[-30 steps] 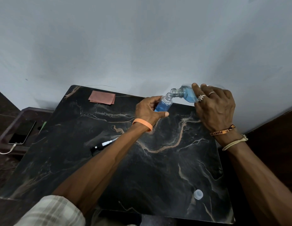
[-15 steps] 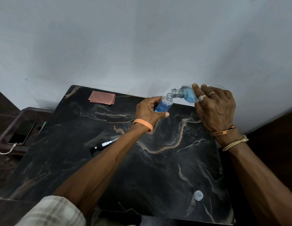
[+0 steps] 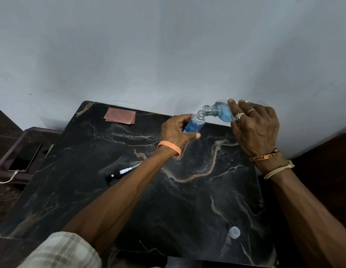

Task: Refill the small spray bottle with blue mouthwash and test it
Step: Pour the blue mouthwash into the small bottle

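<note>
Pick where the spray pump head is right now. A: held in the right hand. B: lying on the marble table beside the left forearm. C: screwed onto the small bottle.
B: the spray pump head lies on the marble table, and the small spray bottle in the left hand has a bare open neck.

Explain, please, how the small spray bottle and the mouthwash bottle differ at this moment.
The small spray bottle stands almost upright in the left hand. The mouthwash bottle lies tipped in the right hand, its mouth at the small spray bottle's mouth. The small spray bottle is blue up to its shoulder, while the mouthwash bottle's neck looks clear, with blue further back. Both are clear, uncapped, and hold blue liquid.
</note>
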Motion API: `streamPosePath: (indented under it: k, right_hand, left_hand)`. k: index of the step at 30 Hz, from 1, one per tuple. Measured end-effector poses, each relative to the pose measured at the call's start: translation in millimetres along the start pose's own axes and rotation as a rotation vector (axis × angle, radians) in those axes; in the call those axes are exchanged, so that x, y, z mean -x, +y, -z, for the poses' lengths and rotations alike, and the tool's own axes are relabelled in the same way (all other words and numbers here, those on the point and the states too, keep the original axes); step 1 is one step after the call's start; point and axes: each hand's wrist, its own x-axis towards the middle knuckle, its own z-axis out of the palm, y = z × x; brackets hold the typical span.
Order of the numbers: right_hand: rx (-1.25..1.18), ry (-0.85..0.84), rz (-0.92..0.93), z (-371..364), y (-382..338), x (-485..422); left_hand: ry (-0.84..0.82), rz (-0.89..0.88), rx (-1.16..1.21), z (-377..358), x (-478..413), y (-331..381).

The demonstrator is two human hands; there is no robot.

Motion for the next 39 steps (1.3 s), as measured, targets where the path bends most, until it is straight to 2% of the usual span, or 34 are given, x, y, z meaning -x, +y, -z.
streamPosePath:
  k: [39]
  right_hand:
    - [-0.002,-0.012,0.002,3.5,-1.6,1.2]
  left_hand:
    - [0.012,-0.016,0.012,0.0,0.4,-6.3]
